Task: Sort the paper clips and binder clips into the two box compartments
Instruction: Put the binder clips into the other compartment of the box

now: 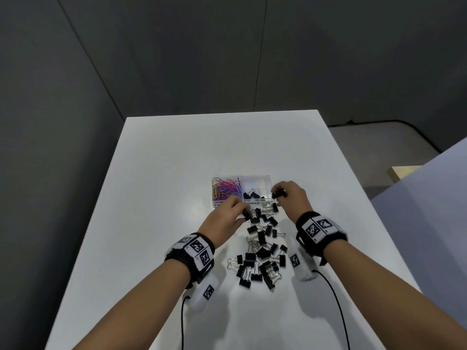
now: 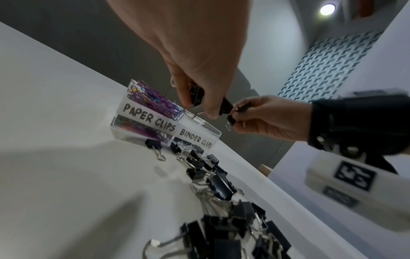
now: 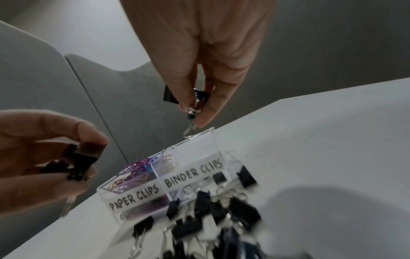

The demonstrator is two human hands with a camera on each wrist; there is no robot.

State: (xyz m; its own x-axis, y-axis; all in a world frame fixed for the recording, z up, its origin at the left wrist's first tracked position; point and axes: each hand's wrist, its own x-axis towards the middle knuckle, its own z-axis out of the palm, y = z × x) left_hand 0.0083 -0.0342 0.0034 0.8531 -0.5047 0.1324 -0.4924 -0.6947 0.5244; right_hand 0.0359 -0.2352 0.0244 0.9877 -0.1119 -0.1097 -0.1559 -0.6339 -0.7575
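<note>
Your right hand (image 1: 290,194) pinches binder clips (image 1: 278,193) right at the box's (image 1: 255,177) binder side; your left hand (image 1: 228,213), also gripping clips, sits just short.

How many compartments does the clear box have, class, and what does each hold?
2. The left compartment, labelled PAPER CLIPS, holds coloured paper clips. The right compartment, labelled BINDER CLIPS, holds a few black binder clips; some there may be hidden behind the hands.

R hand (image 3: 199,57) pinching binder clips (image 3: 200,99) above clear box (image 3: 195,173)
</note>
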